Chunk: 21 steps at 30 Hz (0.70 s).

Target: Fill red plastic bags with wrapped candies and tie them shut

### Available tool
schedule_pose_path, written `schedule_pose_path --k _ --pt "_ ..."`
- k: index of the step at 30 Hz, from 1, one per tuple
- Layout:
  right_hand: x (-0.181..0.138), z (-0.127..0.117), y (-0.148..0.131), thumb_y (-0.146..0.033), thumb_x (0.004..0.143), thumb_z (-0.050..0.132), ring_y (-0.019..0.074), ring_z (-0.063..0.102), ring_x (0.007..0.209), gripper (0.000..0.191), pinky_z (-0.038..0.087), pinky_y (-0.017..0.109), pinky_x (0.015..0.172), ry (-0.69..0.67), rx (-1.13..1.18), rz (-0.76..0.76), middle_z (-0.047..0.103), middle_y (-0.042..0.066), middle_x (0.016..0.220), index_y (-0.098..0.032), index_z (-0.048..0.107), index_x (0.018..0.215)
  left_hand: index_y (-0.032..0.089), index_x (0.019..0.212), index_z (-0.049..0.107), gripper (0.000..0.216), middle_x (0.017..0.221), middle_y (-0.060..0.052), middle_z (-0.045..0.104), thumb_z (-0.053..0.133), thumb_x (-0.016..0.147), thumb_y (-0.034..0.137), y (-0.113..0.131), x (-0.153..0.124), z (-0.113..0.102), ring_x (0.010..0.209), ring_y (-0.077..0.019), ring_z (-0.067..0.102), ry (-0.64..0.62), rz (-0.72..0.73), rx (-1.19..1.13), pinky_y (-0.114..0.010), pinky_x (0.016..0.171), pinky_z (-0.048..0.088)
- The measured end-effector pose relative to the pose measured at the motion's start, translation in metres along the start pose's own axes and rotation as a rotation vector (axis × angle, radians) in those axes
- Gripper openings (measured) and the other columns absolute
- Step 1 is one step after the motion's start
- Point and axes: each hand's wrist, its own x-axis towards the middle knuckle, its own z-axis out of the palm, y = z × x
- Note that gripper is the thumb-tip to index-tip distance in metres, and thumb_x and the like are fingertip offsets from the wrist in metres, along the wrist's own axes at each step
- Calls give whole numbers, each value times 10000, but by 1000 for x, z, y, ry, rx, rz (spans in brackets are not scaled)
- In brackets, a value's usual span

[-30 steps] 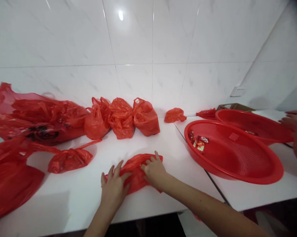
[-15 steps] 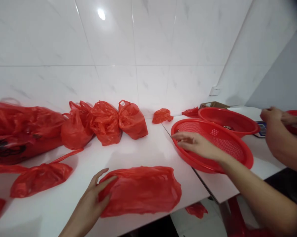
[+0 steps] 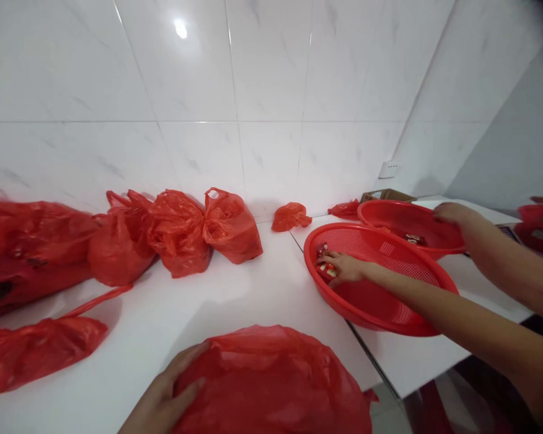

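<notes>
Red bag (image 3: 271,380) open-mouthed under left hand (image 3: 165,401), fingers gripping its edge. Right hand (image 3: 343,268) curled over candies (image 3: 323,259) inside red basket (image 3: 389,301).

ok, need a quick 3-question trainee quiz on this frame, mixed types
1. True or false: the right hand is inside the near basket.
2. What does the left hand rest on? A) open red bag B) far basket C) box
3. Whose hand touches the far basket's rim?

Key: 1 true; 2 A; 3 another person's hand.
</notes>
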Motion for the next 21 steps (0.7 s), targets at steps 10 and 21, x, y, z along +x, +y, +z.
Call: schedule_pose_path --k 10,21 --pt "-10 -24 -7 -165 662 612 216 615 755 333 466 309 691 28 110 89 620 96 951 -177 593 994 274 1189 642 488 1327 -38 582 628 756 497 22 8 13 1266 -313 483 124 -25 -22 -464 1125 285" --pt "-93 -83 -181 -276 853 559 149 601 806 288 497 268 683 349 913 -296 589 21 941 -230 470 1123 212 1321 534 663 1442 -88 466 702 703 383 41 7 25 1326 -301 417 13 -105 -109 -430 1116 299"
